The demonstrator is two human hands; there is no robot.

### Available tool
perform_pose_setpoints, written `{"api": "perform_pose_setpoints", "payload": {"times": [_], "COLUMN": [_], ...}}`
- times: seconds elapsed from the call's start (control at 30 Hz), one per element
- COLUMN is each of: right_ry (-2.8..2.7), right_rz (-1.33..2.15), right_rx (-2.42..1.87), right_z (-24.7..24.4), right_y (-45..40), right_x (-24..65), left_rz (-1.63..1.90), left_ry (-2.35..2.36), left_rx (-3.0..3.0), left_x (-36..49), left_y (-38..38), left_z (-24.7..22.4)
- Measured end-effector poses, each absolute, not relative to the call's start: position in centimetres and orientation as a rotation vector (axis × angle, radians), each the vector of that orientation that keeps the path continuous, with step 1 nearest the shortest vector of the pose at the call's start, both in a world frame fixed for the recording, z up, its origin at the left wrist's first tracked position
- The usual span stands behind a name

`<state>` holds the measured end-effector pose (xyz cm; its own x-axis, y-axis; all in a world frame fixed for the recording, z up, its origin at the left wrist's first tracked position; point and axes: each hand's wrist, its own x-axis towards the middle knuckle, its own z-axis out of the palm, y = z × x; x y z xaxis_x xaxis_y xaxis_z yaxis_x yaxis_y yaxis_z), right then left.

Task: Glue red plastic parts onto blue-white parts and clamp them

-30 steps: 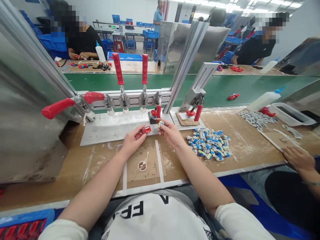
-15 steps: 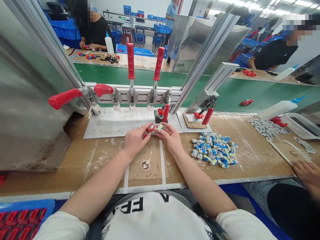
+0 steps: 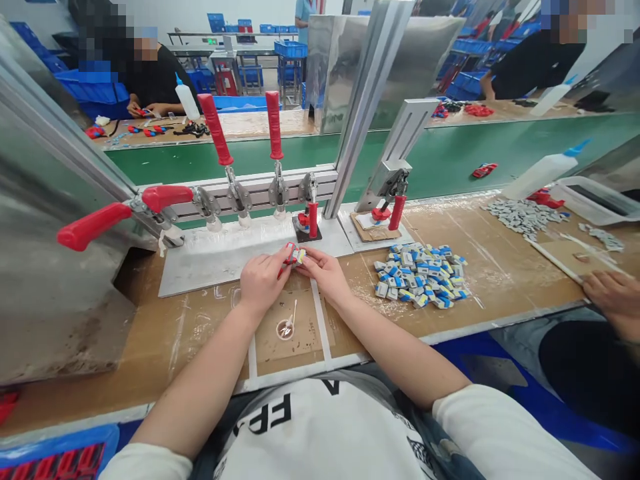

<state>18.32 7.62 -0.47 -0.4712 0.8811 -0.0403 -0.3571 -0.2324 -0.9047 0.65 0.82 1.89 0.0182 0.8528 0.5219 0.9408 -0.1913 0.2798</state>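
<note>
My left hand [image 3: 263, 280] is closed on a red and grey part [image 3: 289, 252] above the bench, in front of the metal plate [image 3: 215, 262]. Fingers of my right hand [image 3: 325, 272] pinch a small grey and yellow block [image 3: 300, 257], which meets the red part. Where the two pieces touch is partly hidden by fingers. Below the hands, a small round cup [image 3: 285, 329] of dark liquid holds a white swab [image 3: 293, 311]. A heap of grey, blue and yellow blocks [image 3: 420, 275] lies to the right.
Red-handled toggle clamps [image 3: 215, 130] line the metal frame behind the plate. Another clamp [image 3: 397, 213] stands farther right. Grey pieces [image 3: 525, 217], a white bottle [image 3: 543, 175] and a person's hand [image 3: 610, 293] are at the right. A blue crate [image 3: 107, 440] sits lower left.
The small block in my right hand has moved left against the red part, and the hands are closer together. The whole view has shifted and tilted.
</note>
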Motion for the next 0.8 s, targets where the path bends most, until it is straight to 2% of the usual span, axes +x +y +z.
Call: {"api": "perform_pose_setpoints", "payload": {"times": [0.3,0.6,0.8], "right_ry": [-1.128,-1.145,-1.193], "right_rz": [1.832,1.989,1.931], "right_rx": [-0.644,-0.611,-0.589], "right_z": [-1.0,-0.6,-0.1], "right_y": [8.0,9.5,10.1], "right_x": [18.2,19.1,19.8], "left_rz": [-0.99,-1.052,-0.993], "left_ry": [-1.618,-1.574,-1.655], "left_rx": [-2.055,-2.256,-2.385], "left_x": [0.8,0.4,1.7], "left_y": [1.7,2.8,4.3], "left_z": [1.1,2.8,2.9]}}
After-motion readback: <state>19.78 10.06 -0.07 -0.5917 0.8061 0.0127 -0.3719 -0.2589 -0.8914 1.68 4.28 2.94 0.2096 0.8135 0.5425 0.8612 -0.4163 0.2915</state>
